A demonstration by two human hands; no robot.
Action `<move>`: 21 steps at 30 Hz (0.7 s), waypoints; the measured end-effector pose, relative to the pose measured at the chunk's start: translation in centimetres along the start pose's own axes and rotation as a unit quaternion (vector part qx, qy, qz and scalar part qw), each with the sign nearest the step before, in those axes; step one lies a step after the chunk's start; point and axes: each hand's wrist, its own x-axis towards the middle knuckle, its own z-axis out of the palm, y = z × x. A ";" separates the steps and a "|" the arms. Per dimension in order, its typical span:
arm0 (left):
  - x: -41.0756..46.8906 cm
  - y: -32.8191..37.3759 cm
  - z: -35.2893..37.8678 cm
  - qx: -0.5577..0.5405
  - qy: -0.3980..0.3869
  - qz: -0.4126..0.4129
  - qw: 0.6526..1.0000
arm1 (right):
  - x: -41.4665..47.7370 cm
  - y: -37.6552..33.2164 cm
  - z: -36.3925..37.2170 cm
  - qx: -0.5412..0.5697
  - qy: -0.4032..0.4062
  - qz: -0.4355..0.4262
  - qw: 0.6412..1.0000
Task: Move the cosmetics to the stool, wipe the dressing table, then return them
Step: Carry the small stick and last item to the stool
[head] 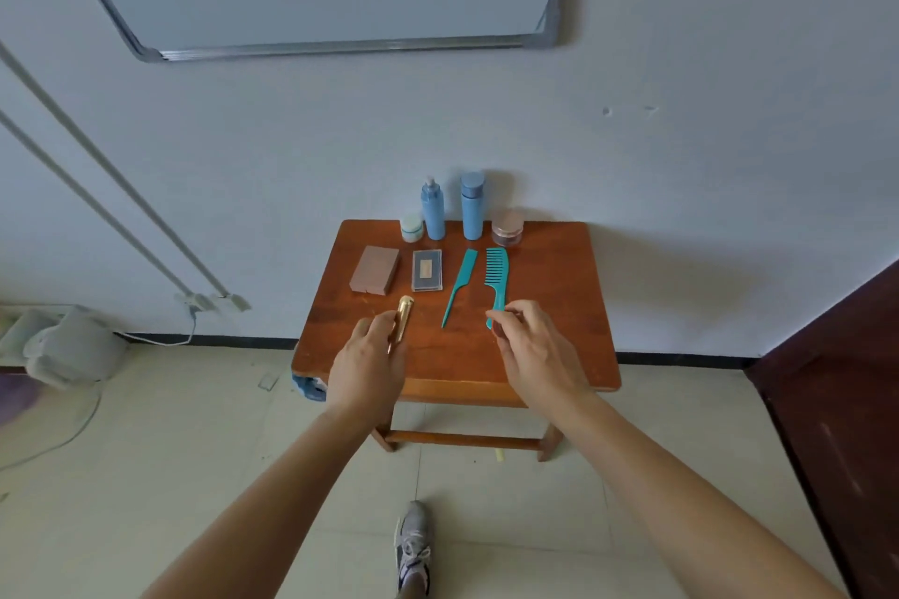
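Two grips: left hand point(369, 355) holds shiny gold tube point(404, 312); right hand point(530, 350) pinches teal comb point(497, 272).

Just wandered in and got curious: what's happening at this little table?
A person stands over a small wooden table. Their left hand has its grip round a gold tube near the front, and their right hand pinches the handle end of a wide-toothed teal comb. Both things look to be resting on the tabletop. A thin teal comb, two blue bottles, two small jars, a brown box and a dark case sit untouched behind.
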 end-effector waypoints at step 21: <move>25.3 -10.1 13.5 0.042 -0.296 -0.037 0.953 | 14.9 1.7 16.6 -0.048 -0.181 0.248 0.950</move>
